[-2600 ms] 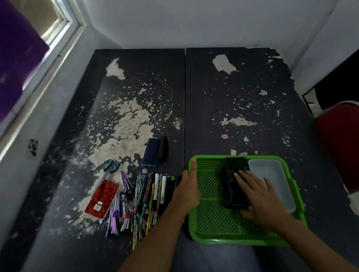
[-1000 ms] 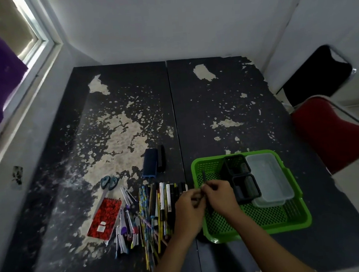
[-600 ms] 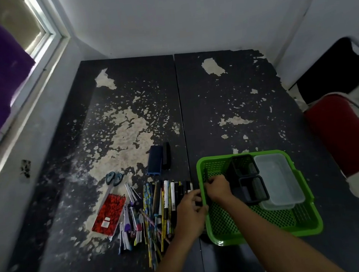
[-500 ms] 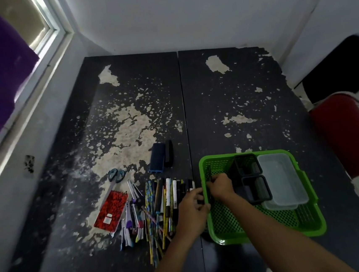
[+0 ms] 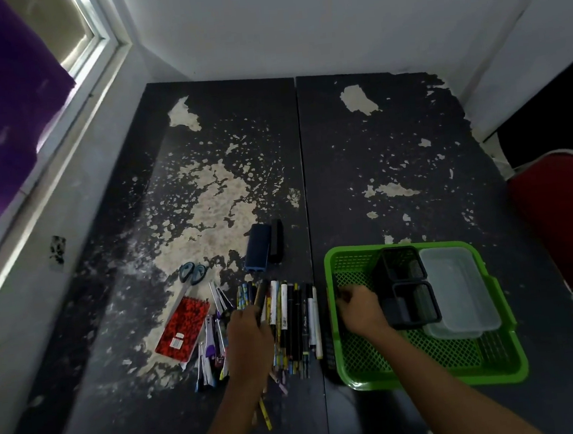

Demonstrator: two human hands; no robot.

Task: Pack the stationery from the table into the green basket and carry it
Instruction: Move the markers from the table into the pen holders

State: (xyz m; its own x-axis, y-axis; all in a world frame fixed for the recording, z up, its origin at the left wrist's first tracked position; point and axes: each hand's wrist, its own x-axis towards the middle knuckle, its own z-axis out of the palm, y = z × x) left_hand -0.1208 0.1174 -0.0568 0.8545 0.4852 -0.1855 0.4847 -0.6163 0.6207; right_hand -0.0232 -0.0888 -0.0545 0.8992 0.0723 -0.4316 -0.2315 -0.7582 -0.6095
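A worn black table (image 5: 395,157) with flaked paint is seen from above, and on its near right part, under and around the fingers of the right hand (image 5: 358,309), a green basket (image 5: 433,376) of open plastic mesh is set. To the right of those fingers, inside the basket, 2 black mesh cups (image 5: 407,287) and a clear lidded box (image 5: 460,291) are already stowed. The right fingers are curled down onto the basket floor by its left wall; whether anything is pinched there cannot be told. Left of the basket, a row of pens and pencils (image 5: 294,315) lies side by side, and the left hand (image 5: 247,336) is laid over it, its fingers closed round 1 dark pen (image 5: 261,294) that is tilted up from the row. Beyond the left fingers a blue case (image 5: 258,247), scissors (image 5: 192,273) and, to their left, a red notebook (image 5: 183,323) are left unpacked. The pens are judged light, stiff and smooth, prone to rolling, so they are best gathered mid-shaft in small bundles. The basket is judged light but slightly flexible, and is best lifted by both side rims.
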